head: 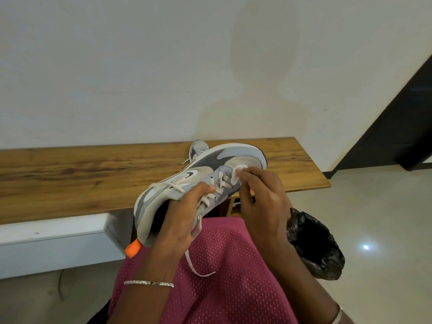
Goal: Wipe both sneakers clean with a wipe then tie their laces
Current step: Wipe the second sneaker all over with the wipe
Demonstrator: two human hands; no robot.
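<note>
- Sneaker (210, 170), grey and white, is held tilted above my lap by the table's (93, 174) near edge. My left hand (177, 220) grips its collar, fingers inside.
- My right hand (261, 195) pinches the wipe (237, 174) against its upper beside the untied laces (211, 196).
- Other sneaker (198, 149) rests on the table just behind.

Wooden bench top (93, 174) against white wall (140, 66), grain running lengthwise. Grey-white sneaker (198, 149) rests on it near right end (mostly hidden), lace end (185, 162) trailing onto wood. Pale floor (385, 218) carries black-lined bin (320, 249).
</note>
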